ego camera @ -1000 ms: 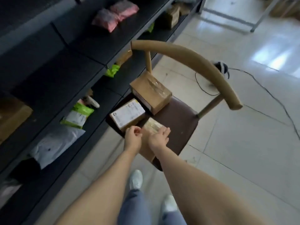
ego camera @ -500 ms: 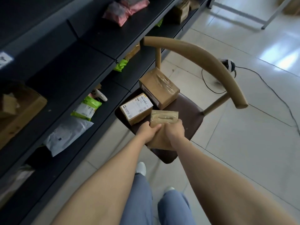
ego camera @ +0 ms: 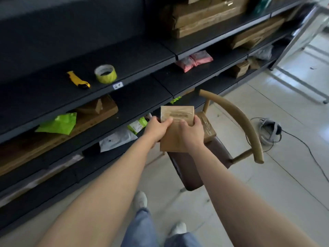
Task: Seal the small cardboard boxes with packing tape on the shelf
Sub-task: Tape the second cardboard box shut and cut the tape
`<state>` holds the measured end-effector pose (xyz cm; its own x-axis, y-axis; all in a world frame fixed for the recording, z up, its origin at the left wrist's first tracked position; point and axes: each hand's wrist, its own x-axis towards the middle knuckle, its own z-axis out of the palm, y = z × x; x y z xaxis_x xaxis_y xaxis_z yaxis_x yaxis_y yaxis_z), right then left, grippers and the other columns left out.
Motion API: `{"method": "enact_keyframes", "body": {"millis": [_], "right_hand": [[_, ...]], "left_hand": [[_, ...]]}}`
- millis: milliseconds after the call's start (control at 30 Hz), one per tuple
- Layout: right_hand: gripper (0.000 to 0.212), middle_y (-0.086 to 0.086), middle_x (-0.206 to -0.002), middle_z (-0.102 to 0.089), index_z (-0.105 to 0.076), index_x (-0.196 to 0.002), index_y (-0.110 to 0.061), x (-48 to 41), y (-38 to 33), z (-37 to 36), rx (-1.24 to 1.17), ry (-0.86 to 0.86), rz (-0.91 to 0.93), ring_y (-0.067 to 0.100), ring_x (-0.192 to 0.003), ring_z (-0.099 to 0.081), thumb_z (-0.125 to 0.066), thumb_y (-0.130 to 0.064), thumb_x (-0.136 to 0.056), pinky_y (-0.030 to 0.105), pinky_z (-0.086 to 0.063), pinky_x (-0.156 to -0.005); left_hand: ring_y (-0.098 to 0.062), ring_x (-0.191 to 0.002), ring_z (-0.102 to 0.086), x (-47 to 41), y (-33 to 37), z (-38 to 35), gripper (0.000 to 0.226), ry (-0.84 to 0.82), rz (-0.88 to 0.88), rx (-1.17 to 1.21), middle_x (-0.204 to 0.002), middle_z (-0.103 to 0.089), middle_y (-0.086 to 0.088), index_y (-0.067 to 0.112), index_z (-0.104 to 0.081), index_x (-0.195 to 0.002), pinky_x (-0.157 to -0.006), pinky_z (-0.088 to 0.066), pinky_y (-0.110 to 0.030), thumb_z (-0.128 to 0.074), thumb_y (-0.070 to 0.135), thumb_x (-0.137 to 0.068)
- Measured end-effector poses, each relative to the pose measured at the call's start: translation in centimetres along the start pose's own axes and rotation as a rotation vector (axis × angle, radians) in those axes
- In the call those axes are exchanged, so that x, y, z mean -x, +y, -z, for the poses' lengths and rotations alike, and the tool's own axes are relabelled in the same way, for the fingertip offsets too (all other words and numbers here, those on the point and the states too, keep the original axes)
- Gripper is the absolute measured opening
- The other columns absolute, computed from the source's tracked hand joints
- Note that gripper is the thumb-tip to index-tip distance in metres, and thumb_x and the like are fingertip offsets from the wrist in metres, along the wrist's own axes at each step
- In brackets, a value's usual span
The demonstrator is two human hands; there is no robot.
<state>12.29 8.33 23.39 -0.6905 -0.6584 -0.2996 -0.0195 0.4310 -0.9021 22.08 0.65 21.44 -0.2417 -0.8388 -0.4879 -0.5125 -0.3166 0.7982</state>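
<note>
Head cam looks down at both arms reaching out, and the small cardboard box [ego camera: 177,114] is up in the air between them, in front of the lower shelf edges and above the chair [ego camera: 238,118]. The left hand [ego camera: 156,130] grips its left side with the thumb laid across the top face. The right hand [ego camera: 191,134] clamps the right side, fingers curled round the edge. So both hands are full and nothing is free for tape yet.

My read is that this is the carry step: the box isn't on the shelf [ego camera: 138,65] yet, and no taping has started. The roll of packing tape [ego camera: 106,73] sits flat on that dark board with a yellow knife [ego camera: 78,80] just beside it, both untouched. The next move would be setting the box down on the bare board near the roll, seam up, then letting one hand go to grab the tape while the other pins the box.

Stuff I can't make out:
- The top face looks glossy, with a darker slot-like mark. It could be old tape or just print, and the blur kills it.
- The fingers underneath the box are hidden.
- The loose end of the tape isn't visible, so finding it may take a sec.
- A second box [ego camera: 207,129] on the chair seat is mostly behind the right hand, so I can't say whether it's sealed.
</note>
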Motion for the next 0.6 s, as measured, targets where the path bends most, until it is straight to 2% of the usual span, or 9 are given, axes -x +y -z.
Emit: {"method": "enact_keyframes", "body": {"millis": [67, 133, 233, 300, 400, 500, 567, 600], "right_hand": [[0.04, -0.008, -0.106, -0.051, -0.046, -0.133, -0.02, 1.4, -2.4, -1.9, 0.0, -0.074, 0.07, 0.014, -0.099, -0.05, -0.05, -0.025, -0.094, 0.031, -0.038, -0.084], [0.035, -0.008, -0.102, -0.051, -0.048, -0.13, -0.02, 2.8, -4.6, -4.1, 0.01, -0.139, 0.12, 0.014, -0.096, -0.05, -0.049, -0.025, -0.095, 0.03, -0.037, -0.081], [0.019, -0.009, -0.091, -0.051, -0.05, -0.114, -0.023, 4.7, -7.0, -8.0, 0.054, -0.21, 0.155, 0.018, -0.093, -0.054, -0.049, -0.023, -0.096, 0.03, -0.039, -0.079], [0.012, -0.007, -0.094, -0.056, -0.05, -0.107, -0.024, 6.0, -8.2, -11.1, 0.07, -0.261, 0.169, 0.021, -0.096, -0.058, -0.05, -0.023, -0.095, 0.033, -0.043, -0.079], [0.031, 0.002, -0.117, -0.057, -0.049, -0.126, -0.02, 8.2, -9.6, -16.3, 0.118, -0.342, 0.195, 0.024, -0.109, -0.056, -0.051, -0.024, -0.095, 0.034, -0.042, -0.086], [0.059, 0.006, -0.141, -0.045, -0.027, -0.148, -0.02, 10.1, -10.5, -21.8, 0.137, -0.424, 0.181, 0.026, -0.123, -0.049, -0.053, -0.026, -0.095, 0.036, -0.04, -0.095], [0.073, 0.007, -0.147, -0.038, -0.011, -0.153, -0.025, 11.0, -11.1, -25.2, 0.145, -0.463, 0.166, 0.027, -0.124, -0.048, -0.055, -0.026, -0.094, 0.04, -0.044, -0.099], [0.079, 0.007, -0.148, -0.036, -0.006, -0.153, -0.028, 11.4, -11.4, -26.9, 0.139, -0.49, 0.154, 0.028, -0.122, -0.05, -0.056, -0.025, -0.093, 0.042, -0.045, -0.099]], "left_hand": [[-0.025, -0.105, -0.057, 1.0, 0.6, 3.2, 0.069, 0.095, -0.003, 0.056, -0.122, -0.056, -0.006, 0.011, -0.046, -0.129, -0.087, -0.051, -0.041, -0.062, 0.057, -0.081], [-0.028, -0.112, -0.055, 1.8, 0.7, 6.7, 0.079, 0.149, 0.009, 0.096, -0.13, -0.053, -0.008, 0.012, -0.041, -0.135, -0.093, -0.05, -0.046, -0.06, 0.063, -0.077], [-0.03, -0.118, -0.052, 2.6, -0.2, 12.0, 0.084, 0.202, 0.017, 0.107, -0.137, -0.05, -0.007, 0.013, -0.036, -0.142, -0.095, -0.048, -0.048, -0.057, 0.065, -0.078], [-0.029, -0.117, -0.053, 2.7, -1.2, 15.5, 0.086, 0.243, 0.041, 0.148, -0.137, -0.051, -0.007, 0.013, -0.039, -0.141, -0.095, -0.048, -0.047, -0.058, 0.066, -0.077], [-0.028, -0.113, -0.057, 3.1, -3.3, 21.1, 0.08, 0.318, 0.054, 0.174, -0.132, -0.055, -0.009, 0.01, -0.043, -0.138, -0.094, -0.049, -0.045, -0.062, 0.061, -0.079], [-0.027, -0.118, -0.053, 3.2, -5.5, 26.6, 0.08, 0.355, 0.06, 0.151, -0.137, -0.051, -0.005, 0.01, -0.039, -0.141, -0.093, -0.047, -0.037, -0.063, 0.057, -0.082], [-0.026, -0.121, -0.05, 3.2, -6.7, 30.1, 0.074, 0.387, 0.047, 0.135, -0.133, -0.048, 0.001, 0.008, -0.036, -0.142, -0.089, -0.044, -0.033, -0.062, 0.05, -0.087], [-0.026, -0.123, -0.048, 2.9, -7.4, 31.7, 0.074, 0.401, 0.041, 0.126, -0.138, -0.046, -0.003, 0.008, -0.034, -0.144, -0.092, -0.044, -0.034, -0.061, 0.049, -0.088]]}}
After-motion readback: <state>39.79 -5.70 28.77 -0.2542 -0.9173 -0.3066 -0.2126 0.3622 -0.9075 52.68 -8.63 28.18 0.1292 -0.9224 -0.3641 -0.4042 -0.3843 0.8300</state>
